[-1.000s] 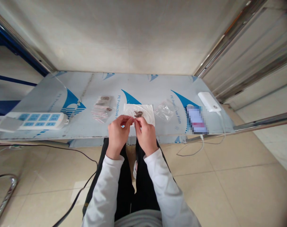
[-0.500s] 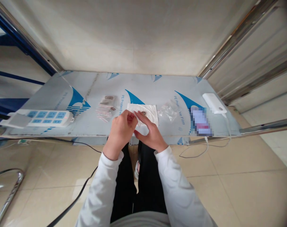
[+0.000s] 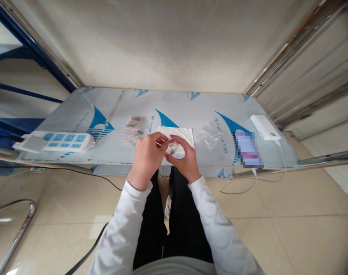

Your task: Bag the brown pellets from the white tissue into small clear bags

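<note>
My left hand [image 3: 147, 156] is closed in a pinch above a white cloth-like sheet [image 3: 188, 133]. Between its fingertips and those of my right hand [image 3: 187, 158] is what looks like a small clear plastic bag [image 3: 172, 147] with something brownish inside, too small to make out. My right thumb and forefinger curve round in a ring and grip the bag's other side. Left of the hands lie several zip bags [image 3: 128, 134] with red edges and a bag of small brown pieces [image 3: 135, 121]. Crumpled clear bags [image 3: 208, 135] lie to the right.
A white power strip [image 3: 66, 141] with blue sockets sits at the table's left end. On the right are a phone [image 3: 248, 150] and a white power bank [image 3: 265, 127] with cables. Film with blue print covers the table [image 3: 174, 99], which has a wall behind it.
My right hand has turned from straight, spread fingers to a curved grip meeting my left fingertips. The small clear bag now shows between the hands. The view has shifted slightly.
</note>
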A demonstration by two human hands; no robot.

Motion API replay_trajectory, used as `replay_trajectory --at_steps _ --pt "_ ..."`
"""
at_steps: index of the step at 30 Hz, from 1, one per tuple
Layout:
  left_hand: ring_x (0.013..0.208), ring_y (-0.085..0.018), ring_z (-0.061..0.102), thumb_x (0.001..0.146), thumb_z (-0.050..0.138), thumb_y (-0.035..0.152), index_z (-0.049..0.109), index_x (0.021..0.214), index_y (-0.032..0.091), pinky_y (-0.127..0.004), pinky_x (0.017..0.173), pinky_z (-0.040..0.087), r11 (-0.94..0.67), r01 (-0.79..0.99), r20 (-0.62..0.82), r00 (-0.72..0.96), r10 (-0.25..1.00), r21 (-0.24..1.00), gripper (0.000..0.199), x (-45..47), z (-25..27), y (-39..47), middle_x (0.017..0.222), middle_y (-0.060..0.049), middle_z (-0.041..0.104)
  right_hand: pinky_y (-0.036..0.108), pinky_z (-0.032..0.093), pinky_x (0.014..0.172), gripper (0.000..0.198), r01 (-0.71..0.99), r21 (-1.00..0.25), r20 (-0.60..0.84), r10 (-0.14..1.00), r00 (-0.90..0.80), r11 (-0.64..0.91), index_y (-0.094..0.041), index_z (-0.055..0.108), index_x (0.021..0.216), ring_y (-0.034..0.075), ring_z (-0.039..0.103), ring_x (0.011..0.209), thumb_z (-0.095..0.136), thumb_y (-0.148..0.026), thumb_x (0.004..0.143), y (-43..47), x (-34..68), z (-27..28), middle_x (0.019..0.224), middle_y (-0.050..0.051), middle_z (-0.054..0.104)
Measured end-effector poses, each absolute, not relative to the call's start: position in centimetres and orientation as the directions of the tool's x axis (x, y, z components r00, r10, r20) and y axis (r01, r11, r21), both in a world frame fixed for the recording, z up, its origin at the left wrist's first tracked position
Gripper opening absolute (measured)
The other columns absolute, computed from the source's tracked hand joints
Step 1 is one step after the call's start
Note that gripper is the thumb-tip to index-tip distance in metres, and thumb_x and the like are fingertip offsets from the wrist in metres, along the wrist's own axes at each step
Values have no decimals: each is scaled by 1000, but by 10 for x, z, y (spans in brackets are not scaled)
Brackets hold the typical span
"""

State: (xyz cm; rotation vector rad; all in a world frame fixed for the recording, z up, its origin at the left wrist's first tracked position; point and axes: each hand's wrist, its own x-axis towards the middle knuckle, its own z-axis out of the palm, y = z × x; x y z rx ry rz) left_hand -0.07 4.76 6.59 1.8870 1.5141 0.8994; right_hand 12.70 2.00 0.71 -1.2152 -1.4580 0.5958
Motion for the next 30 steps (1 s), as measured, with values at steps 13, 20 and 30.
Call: replay_trajectory --at_steps 13,20,30 --pt "72 -25 66 83 52 32 71 87 18 -31 68 45 3 832 212 -145 966 555 24 -64 15 72 80 -9 73 36 44 81 37 894 -238 186 921 -341 379 -16 65 109 25 58 93 70 -25 74 92 185 16 97 11 65" --pt "113 -28 55 85 43 19 59 119 14 -39 95 41 -96 907 337 -52 940 410 38 -88 -25 109 120 -16 63 44 33 84 23 765 264 -72 803 -592 588 -13 72 81 28 53 97 53 0 78 123 161 24 95 16 66" --pt "105 -31 58 83 44 19 68 107 21 -46 91 36 -99 977 191 63 980 188 33 -104 -28 155 117 -12 67 44 30 94 31 722 192 66 726 -685 664 -22 70 78 25 51 95 50 2 75 120 157 20 84 7 66"
